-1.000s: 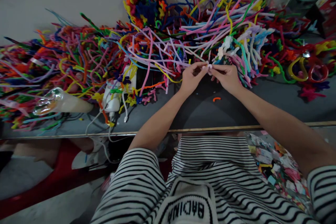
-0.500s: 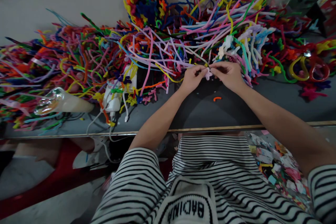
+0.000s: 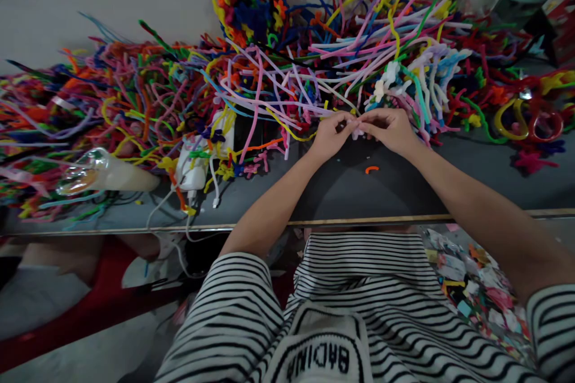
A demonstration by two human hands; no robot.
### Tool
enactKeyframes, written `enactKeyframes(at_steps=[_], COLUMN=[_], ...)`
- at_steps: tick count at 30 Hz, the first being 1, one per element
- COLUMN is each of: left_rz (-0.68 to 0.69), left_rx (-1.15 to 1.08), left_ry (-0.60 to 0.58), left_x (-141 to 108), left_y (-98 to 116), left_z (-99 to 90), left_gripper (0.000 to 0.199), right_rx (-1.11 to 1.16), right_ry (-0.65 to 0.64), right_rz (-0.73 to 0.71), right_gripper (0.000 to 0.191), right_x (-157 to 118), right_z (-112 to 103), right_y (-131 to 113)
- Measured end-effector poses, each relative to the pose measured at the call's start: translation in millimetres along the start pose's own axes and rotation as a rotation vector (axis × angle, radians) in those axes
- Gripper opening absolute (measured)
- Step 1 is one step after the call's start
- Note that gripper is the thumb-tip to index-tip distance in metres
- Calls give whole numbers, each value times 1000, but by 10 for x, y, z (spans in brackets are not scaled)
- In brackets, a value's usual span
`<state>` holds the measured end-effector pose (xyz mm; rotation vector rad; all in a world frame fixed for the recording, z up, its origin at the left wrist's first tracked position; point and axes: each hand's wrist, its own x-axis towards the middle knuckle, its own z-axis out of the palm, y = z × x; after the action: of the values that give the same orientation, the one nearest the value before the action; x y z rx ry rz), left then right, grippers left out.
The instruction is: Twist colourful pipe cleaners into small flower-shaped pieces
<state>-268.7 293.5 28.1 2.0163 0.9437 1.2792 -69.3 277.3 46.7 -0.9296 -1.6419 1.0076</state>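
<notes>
Over the table, both of my hands meet with thumbs and forefingers pinched together. A small pale lilac pipe-cleaner piece (image 3: 355, 134), bent into petal-like loops, shows between the fingertips. My left hand (image 3: 331, 135) grips it from the left, closed. From the right, my right hand (image 3: 390, 127) is closed on the same piece. Fingers cover much of its shape. A short orange pipe-cleaner scrap (image 3: 371, 169) lies on the table just below the hands. White and pastel pipe-cleaner flowers (image 3: 422, 75) lie heaped just beyond my right hand.
A deep pile of pipe cleaners (image 3: 148, 93) runs along the back of the table (image 3: 350, 200). Scissors (image 3: 547, 127) with yellow and red handles lie at right. At left are a cloudy bottle (image 3: 128, 178), a white power strip (image 3: 192, 172) and cables. Scraps (image 3: 483, 287) lie below the edge.
My fingertips have drawn closer together and now cover more of the lilac piece. My right hand has shifted slightly left; the surrounding things stay put.
</notes>
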Motion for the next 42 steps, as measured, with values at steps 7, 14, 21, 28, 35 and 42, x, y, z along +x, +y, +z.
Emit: enactKeyframes(at_steps=[7,14,21,28,35,42], left_rz=[-167,-206,-232,-354,-339,-294], left_rx=[-203,-231,-242,-345,-328,-286], left_ry=[80,163,139,188,200,188], left_x=[-4,-14,-40,-20,-51,-61], left_y=[-95,-27,107,174,148,86], left_z=[68,76,93,98,123,131], left_gripper=[49,52,50,46,43,47], right_rx=[37,103,57,-297,-490,-459], right_ry=[-5,85,131,218,192,192], right_rz=[27,57,18,-176,-242,-196], right_gripper=[47,50,46,18,11,20], right_x=[-24,31,-7,-95,-101,-102], right_z=[66,89,78,71,83,87], right_y=[86,171,131,-18,5,-27])
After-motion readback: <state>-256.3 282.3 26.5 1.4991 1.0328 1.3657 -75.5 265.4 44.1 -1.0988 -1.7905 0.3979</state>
